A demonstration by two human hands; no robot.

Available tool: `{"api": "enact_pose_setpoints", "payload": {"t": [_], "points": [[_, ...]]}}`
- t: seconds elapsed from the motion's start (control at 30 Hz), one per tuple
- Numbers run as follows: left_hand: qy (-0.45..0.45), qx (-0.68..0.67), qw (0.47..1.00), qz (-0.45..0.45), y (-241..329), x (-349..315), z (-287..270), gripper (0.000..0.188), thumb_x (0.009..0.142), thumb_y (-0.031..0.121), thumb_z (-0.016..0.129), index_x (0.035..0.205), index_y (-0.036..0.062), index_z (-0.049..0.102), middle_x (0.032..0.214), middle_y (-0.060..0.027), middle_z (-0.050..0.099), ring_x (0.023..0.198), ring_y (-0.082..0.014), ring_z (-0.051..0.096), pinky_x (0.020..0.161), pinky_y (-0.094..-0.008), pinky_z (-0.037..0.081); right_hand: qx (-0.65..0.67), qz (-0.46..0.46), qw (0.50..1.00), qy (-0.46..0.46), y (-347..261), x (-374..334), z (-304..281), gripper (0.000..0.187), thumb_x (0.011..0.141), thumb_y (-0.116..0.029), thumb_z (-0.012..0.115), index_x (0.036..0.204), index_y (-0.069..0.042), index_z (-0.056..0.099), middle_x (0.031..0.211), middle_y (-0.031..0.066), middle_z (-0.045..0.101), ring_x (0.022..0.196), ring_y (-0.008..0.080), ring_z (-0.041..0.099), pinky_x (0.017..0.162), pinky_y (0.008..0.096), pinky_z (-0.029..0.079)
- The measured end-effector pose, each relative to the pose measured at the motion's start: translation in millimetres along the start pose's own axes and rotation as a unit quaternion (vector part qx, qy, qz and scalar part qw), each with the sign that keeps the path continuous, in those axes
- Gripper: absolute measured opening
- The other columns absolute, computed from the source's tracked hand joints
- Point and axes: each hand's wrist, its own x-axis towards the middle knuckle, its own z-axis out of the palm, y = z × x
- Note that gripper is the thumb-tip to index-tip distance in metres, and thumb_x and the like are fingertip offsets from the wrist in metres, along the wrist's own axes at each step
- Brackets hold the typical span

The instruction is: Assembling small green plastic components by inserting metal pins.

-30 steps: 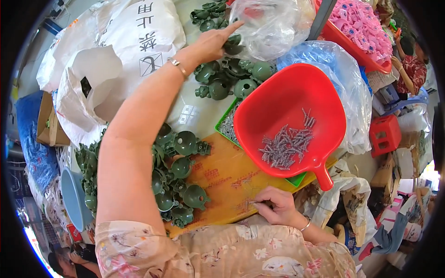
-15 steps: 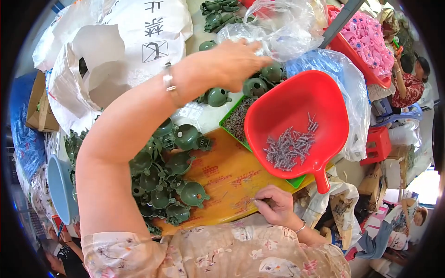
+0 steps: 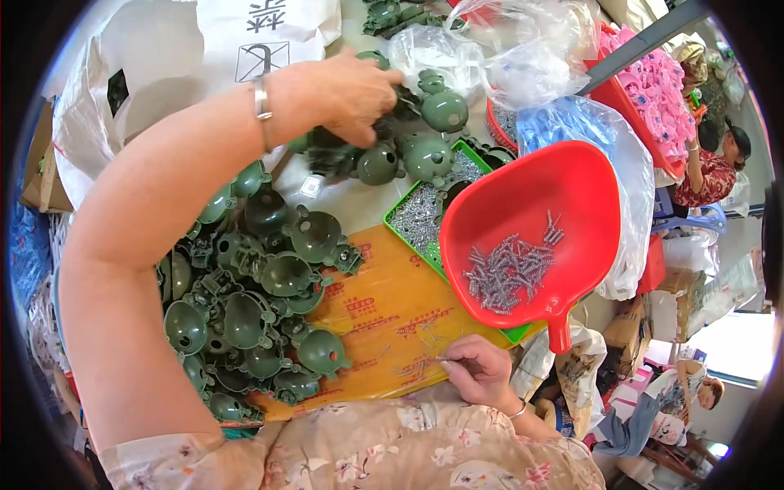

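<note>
My left hand (image 3: 355,94) reaches over a group of dark green plastic half-shells (image 3: 377,163) at the far side of the table, fingers spread and curving down onto them. Some of the pieces under its palm are smeared by motion. Near the front edge, my right hand (image 3: 482,369) is closed, thumb and finger pinching a small metal spring (image 3: 442,358). A large heap of similar green shells (image 3: 245,318) lies at the left, beneath my left forearm. To the right, a red scoop (image 3: 523,196) holds a pile of metal springs (image 3: 508,273).
Under the scoop is a green tray (image 3: 418,216) of small metal parts. Yellow printed sheeting (image 3: 384,327) covers the table, with loose thin metal bits on it. White sacks (image 3: 188,49), clear plastic bags (image 3: 539,65) and a red bin of pink parts (image 3: 645,90) stand around. A co-worker (image 3: 714,171) sits at far right.
My left hand has moved left from near the plastic bag to the green shells, some of which have shifted. My right hand keeps its pinch. The whole view has shifted somewhat.
</note>
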Motion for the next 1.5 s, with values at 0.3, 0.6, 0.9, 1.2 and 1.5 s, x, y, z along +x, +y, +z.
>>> {"api": "enact_pose_setpoints", "payload": {"t": [0.3, 0.6, 0.9, 1.2, 1.5], "points": [[0.173, -0.074, 0.972, 0.137, 46, 37, -16, 0.019, 0.073, 0.005, 0.062, 0.091, 0.0013, 0.066, 0.097, -0.0142, 0.062, 0.092, -0.0337, 0.061, 0.076, -0.0392, 0.051, -0.027, -0.016, 0.999, 0.011, 1, -1, 2, 0.018, 0.073, 0.007, 0.07, 0.087, 0.001, 0.06, 0.08, 0.011, 0.064, 0.065, 0.0159, 0.06, 0.056, 0.0246, 0.047], [0.17, -0.229, 0.942, 0.176, 64, 104, 6, 0.019, 0.07, 0.007, 0.06, 0.085, -0.0035, 0.065, 0.082, -0.0217, 0.066, 0.08, -0.038, 0.065, 0.071, -0.0414, 0.052, -0.056, -0.019, 0.998, 0.01, -6, 2, 4, 0.02, 0.072, 0.007, 0.071, 0.087, 0.0, 0.06, 0.08, 0.0111, 0.064, 0.064, 0.0151, 0.059, 0.054, 0.0236, 0.045], [0.291, 0.02, 0.95, 0.11, -20, 69, 25, 0.024, 0.07, -0.004, 0.056, 0.092, -0.0003, 0.063, 0.084, -0.017, 0.066, 0.075, -0.0311, 0.066, 0.065, -0.0389, 0.054, -0.077, -0.017, 0.997, 0.011, -5, 2, 2, 0.019, 0.072, 0.005, 0.072, 0.087, 0.0, 0.061, 0.081, 0.0107, 0.065, 0.059, 0.012, 0.058, 0.05, 0.0225, 0.044], [0.093, -0.259, 0.957, 0.089, -27, -19, 0, 0.024, 0.07, 0.001, 0.056, 0.092, -0.0084, 0.058, 0.085, -0.0272, 0.061, 0.086, -0.0437, 0.059, 0.075, -0.0432, 0.049, -0.09, 0.008, 0.996, 0.025, -3, 2, 4, 0.019, 0.071, 0.006, 0.071, 0.086, -0.001, 0.061, 0.082, 0.01, 0.066, 0.054, 0.0082, 0.051, 0.048, 0.0205, 0.038], [0.211, -0.299, 0.922, -0.13, 7, -78, -51, 0.018, 0.08, -0.002, 0.05, 0.097, -0.0085, 0.052, 0.09, -0.0265, 0.06, 0.087, -0.0396, 0.059, 0.078, -0.0427, 0.047, -0.061, 0.009, 0.998, 0.027, -10, 1, 6, 0.017, 0.072, 0.006, 0.07, 0.085, -0.001, 0.06, 0.079, 0.0076, 0.063, 0.055, 0.0085, 0.05, 0.047, 0.0207, 0.037]]}}
